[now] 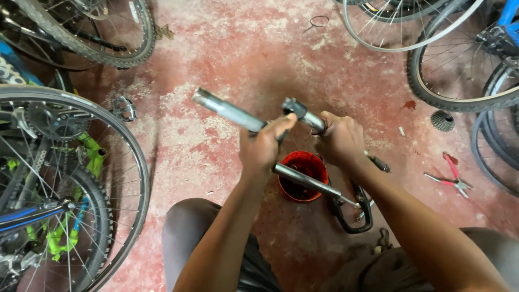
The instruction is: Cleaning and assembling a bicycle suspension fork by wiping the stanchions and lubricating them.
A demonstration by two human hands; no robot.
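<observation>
We grip a bicycle fork (303,181) with both hands: our left hand (263,147) closes around 1 grey metal tube (227,111), our right hand (339,141) around the other. Just below our hands sits a red bucket (316,162). Right of our right hand lie red-handled pliers (451,177).

Soft even daylight, faint shadows, sharp centre — edges bowed
</observation>
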